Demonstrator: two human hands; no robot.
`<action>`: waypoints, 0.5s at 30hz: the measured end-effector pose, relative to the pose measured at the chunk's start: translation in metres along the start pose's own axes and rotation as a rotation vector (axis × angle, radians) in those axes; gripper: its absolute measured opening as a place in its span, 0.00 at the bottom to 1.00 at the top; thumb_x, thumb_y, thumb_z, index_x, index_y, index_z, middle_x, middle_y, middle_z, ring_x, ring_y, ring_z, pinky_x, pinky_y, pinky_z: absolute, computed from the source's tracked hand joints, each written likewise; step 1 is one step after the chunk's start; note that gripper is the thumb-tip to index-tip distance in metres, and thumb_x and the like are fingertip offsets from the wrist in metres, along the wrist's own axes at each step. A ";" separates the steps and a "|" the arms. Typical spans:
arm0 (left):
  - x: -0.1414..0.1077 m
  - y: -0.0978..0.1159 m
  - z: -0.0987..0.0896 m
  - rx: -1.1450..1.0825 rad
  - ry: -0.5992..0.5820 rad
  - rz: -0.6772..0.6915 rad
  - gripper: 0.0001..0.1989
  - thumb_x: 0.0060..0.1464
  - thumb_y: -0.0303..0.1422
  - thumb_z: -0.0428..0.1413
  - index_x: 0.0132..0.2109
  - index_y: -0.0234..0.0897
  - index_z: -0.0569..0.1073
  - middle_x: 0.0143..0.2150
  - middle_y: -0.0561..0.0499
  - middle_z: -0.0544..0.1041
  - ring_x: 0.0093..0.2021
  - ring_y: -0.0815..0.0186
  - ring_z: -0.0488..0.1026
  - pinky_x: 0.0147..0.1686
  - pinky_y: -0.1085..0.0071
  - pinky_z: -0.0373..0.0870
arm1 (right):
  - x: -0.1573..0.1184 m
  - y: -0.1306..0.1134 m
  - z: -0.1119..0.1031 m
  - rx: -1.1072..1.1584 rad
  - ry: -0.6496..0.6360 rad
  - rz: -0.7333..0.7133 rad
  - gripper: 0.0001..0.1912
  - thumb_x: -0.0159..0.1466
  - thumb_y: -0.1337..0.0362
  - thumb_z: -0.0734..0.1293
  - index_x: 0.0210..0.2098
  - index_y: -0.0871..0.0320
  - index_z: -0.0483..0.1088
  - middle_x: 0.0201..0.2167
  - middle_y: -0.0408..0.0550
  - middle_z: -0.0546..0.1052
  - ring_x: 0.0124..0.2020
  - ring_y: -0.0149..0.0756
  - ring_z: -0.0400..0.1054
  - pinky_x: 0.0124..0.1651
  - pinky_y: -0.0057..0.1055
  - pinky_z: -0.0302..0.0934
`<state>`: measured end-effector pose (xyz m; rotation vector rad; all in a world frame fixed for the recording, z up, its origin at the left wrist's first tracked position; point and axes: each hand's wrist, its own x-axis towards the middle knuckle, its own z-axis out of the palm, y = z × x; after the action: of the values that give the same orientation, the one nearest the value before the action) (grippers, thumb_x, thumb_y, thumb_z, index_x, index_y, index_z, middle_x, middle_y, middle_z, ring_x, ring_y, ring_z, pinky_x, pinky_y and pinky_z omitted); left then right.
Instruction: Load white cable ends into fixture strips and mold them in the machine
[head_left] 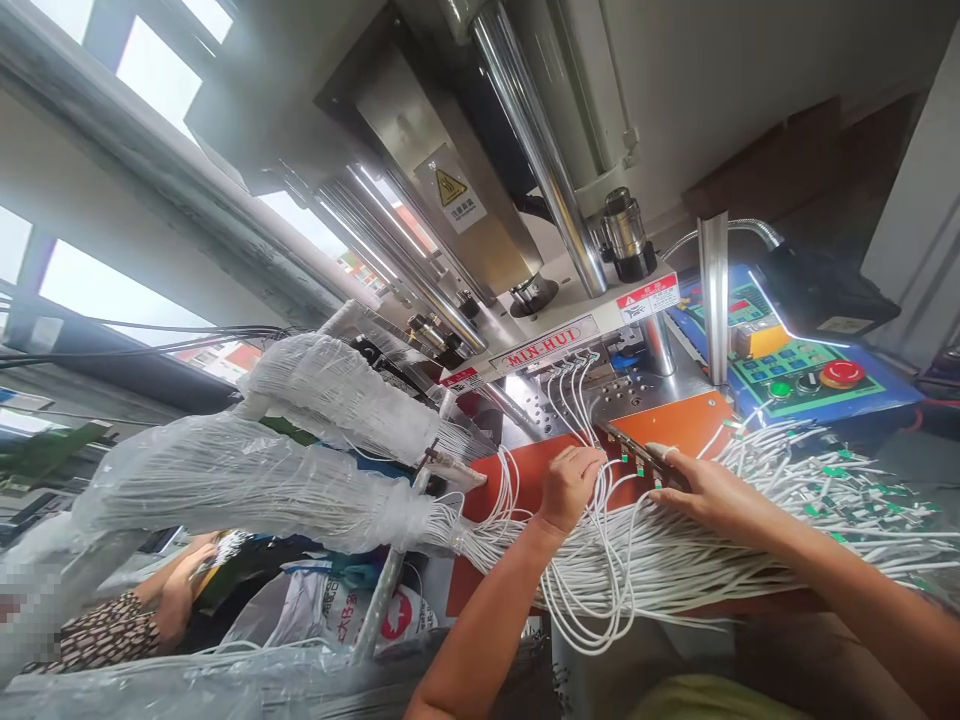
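a thick sheaf of thin white wires (660,565) hangs in loose loops, fanning right to green-tagged ends (840,490)

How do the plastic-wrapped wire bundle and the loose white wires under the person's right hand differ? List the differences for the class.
The plastic-wrapped wire bundle is sheathed in clear film, while the loose white wires under the right hand are bare. The wrapped bundle is packed tightly; the loose wires fan out. The loose wires show green-marked ends; the wrapped bundle shows none. Both hold many thin white wires.
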<state>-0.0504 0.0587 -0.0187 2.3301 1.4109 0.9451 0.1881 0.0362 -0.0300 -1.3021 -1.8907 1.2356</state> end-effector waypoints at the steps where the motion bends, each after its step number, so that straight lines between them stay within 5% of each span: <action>1: 0.002 -0.001 0.001 -0.004 -0.028 0.019 0.08 0.59 0.31 0.54 0.39 0.41 0.79 0.36 0.47 0.81 0.39 0.61 0.77 0.44 0.63 0.73 | 0.000 0.000 0.000 -0.002 0.007 -0.003 0.32 0.59 0.49 0.64 0.61 0.52 0.62 0.50 0.50 0.76 0.50 0.49 0.70 0.50 0.40 0.63; 15: 0.012 -0.020 0.015 -0.098 -0.127 0.028 0.08 0.60 0.33 0.54 0.42 0.40 0.78 0.38 0.48 0.81 0.40 0.64 0.77 0.44 0.67 0.73 | 0.000 0.005 0.001 -0.035 -0.012 0.018 0.32 0.61 0.49 0.62 0.62 0.54 0.58 0.52 0.51 0.74 0.52 0.49 0.68 0.51 0.39 0.61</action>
<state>-0.0505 0.0808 -0.0353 2.2998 1.2576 0.8379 0.1890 0.0363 -0.0347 -1.3354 -1.9213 1.2267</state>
